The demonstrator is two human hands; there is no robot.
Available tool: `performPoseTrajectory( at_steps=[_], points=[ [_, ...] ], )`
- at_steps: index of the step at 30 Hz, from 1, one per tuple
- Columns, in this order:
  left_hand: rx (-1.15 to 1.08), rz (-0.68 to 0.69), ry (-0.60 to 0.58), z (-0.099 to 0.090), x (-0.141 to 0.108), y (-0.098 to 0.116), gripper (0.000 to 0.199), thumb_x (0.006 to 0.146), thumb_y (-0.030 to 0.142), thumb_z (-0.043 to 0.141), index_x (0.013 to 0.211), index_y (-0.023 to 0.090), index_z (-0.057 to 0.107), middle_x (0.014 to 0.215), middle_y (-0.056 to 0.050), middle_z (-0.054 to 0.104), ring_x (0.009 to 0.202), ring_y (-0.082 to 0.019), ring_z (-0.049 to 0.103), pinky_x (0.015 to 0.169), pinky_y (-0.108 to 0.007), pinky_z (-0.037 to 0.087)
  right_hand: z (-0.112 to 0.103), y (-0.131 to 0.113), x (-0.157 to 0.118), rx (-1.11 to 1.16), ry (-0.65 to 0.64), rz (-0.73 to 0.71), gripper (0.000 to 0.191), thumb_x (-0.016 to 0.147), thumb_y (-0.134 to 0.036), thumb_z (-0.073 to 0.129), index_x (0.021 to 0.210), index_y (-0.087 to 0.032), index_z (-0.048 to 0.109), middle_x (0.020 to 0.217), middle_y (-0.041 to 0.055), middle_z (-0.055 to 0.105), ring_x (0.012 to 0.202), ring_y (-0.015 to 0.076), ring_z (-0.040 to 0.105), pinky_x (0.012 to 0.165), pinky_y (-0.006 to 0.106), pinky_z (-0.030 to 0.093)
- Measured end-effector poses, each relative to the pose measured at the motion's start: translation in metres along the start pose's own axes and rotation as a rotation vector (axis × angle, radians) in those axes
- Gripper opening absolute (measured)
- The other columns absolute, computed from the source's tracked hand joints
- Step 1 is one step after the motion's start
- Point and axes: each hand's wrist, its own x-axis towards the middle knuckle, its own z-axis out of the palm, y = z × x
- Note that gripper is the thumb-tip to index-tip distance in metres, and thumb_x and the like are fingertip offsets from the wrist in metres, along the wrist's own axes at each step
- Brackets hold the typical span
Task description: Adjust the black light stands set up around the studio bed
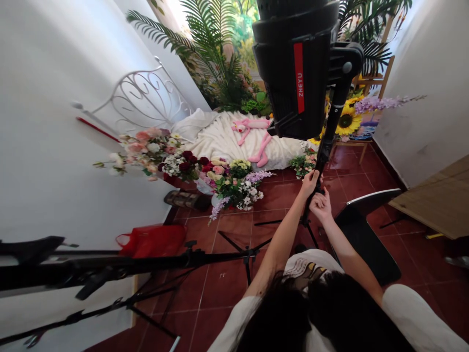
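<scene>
A black studio light (296,83) with a red stripe sits on top of a black light stand (332,122) in front of me. My left hand (310,183) is wrapped round the stand's pole below the light. Just below it and to the right, my right hand (321,205) has its fingers curled in against the pole, at a dark fitting that looks like a knob. Part of that fitting is hidden by the fingers. The stand's legs spread on the red tiled floor (269,215).
Another black stand (139,264) crosses the lower left, near a red bag (157,240). Flowers (234,183) line a draped bed (216,142) holding a pink plush toy (252,124). A black chair (366,244) and a brown board (436,200) are at right.
</scene>
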Motion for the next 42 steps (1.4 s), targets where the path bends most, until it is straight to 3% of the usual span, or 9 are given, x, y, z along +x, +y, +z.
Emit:
performPoseTrajectory(
  at_steps=[9, 12, 17, 22, 28, 31, 35, 38, 42],
  points=[
    [-0.017, 0.025, 0.011, 0.0, 0.0, -0.002, 0.075, 0.071, 0.091, 0.06, 0.07, 0.016, 0.062, 0.06, 0.0, 0.059, 0.056, -0.009, 0.053, 0.057, -0.024, 0.044, -0.005, 0.0, 0.007, 0.132, -0.277, 0.177, 0.06, 0.103, -0.032, 0.061, 0.053, -0.023, 0.027, 0.04, -0.0104, 0.026, 0.04, 0.0068, 0.027, 0.042, 0.02, 0.03],
    [-0.012, 0.038, 0.016, 0.0, 0.0, 0.0, 0.074, 0.074, 0.089, 0.06, 0.071, 0.016, 0.063, 0.06, 0.0, 0.058, 0.056, -0.009, 0.052, 0.057, -0.024, 0.043, -0.005, 0.0, 0.008, 0.132, -0.305, 0.183, 0.06, 0.102, -0.032, 0.062, 0.053, -0.023, 0.027, 0.04, -0.0105, 0.026, 0.041, 0.007, 0.027, 0.043, 0.019, 0.032],
    [-0.005, 0.041, 0.014, 0.0, 0.0, 0.002, 0.074, 0.074, 0.09, 0.059, 0.07, 0.015, 0.063, 0.06, 0.0, 0.058, 0.056, -0.009, 0.052, 0.058, -0.025, 0.044, -0.008, 0.001, 0.009, 0.121, -0.246, 0.122, 0.061, 0.1, -0.031, 0.064, 0.053, -0.023, 0.026, 0.039, -0.0108, 0.027, 0.039, 0.0063, 0.027, 0.04, 0.019, 0.03],
    [-0.005, 0.035, 0.012, 0.0, -0.001, 0.001, 0.076, 0.072, 0.091, 0.059, 0.072, 0.015, 0.063, 0.061, 0.0, 0.058, 0.056, -0.009, 0.051, 0.056, -0.024, 0.043, -0.01, 0.001, 0.012, 0.06, -0.17, 0.006, 0.062, 0.098, -0.018, 0.065, 0.053, -0.024, 0.022, 0.038, -0.0121, 0.027, 0.036, 0.0046, 0.027, 0.038, 0.018, 0.027],
    [0.027, 0.048, 0.01, -0.001, -0.001, 0.002, 0.079, 0.071, 0.094, 0.057, 0.071, 0.015, 0.063, 0.06, -0.001, 0.058, 0.056, -0.009, 0.052, 0.057, -0.025, 0.042, -0.012, 0.002, 0.019, -0.361, 0.107, -0.17, 0.067, 0.084, -0.008, 0.071, 0.055, -0.024, 0.014, 0.034, -0.0135, 0.018, 0.032, 0.0035, 0.016, 0.031, 0.015, 0.021],
    [0.037, 0.055, -0.002, -0.002, -0.001, 0.001, 0.08, 0.069, 0.096, 0.055, 0.069, 0.016, 0.062, 0.058, -0.001, 0.058, 0.056, -0.01, 0.052, 0.058, -0.026, 0.043, -0.013, -0.003, 0.006, -0.579, 0.186, -0.134, 0.066, 0.083, -0.011, 0.074, 0.056, -0.024, 0.015, 0.035, -0.0134, 0.019, 0.031, 0.0037, 0.013, 0.029, 0.016, 0.019],
    [0.032, 0.06, 0.015, -0.001, -0.002, -0.001, 0.08, 0.069, 0.096, 0.055, 0.069, 0.016, 0.062, 0.059, -0.001, 0.058, 0.057, -0.01, 0.052, 0.058, -0.026, 0.041, -0.01, -0.017, -0.025, -0.743, 0.144, -0.077, 0.061, 0.083, -0.02, 0.081, 0.061, -0.024, 0.024, 0.042, -0.0134, 0.028, 0.034, 0.0035, 0.022, 0.033, 0.013, 0.027],
    [0.029, 0.073, 0.023, 0.0, -0.002, -0.002, 0.079, 0.07, 0.095, 0.055, 0.068, 0.016, 0.062, 0.059, -0.001, 0.058, 0.056, -0.01, 0.051, 0.059, -0.027, 0.041, -0.005, -0.028, -0.038, -0.754, 0.16, -0.046, 0.055, 0.087, -0.03, 0.08, 0.064, -0.024, 0.03, 0.046, -0.0125, 0.032, 0.036, 0.005, 0.027, 0.034, 0.014, 0.03],
    [0.03, 0.057, 0.016, -0.001, -0.001, -0.003, 0.079, 0.07, 0.095, 0.055, 0.07, 0.016, 0.063, 0.059, -0.001, 0.058, 0.057, -0.011, 0.052, 0.058, -0.027, 0.041, -0.007, -0.033, -0.035, -0.654, 0.244, 0.022, 0.045, 0.096, -0.036, 0.069, 0.07, -0.024, 0.034, 0.051, -0.0107, 0.038, 0.039, 0.0065, 0.035, 0.036, 0.015, 0.033]
  ],
)
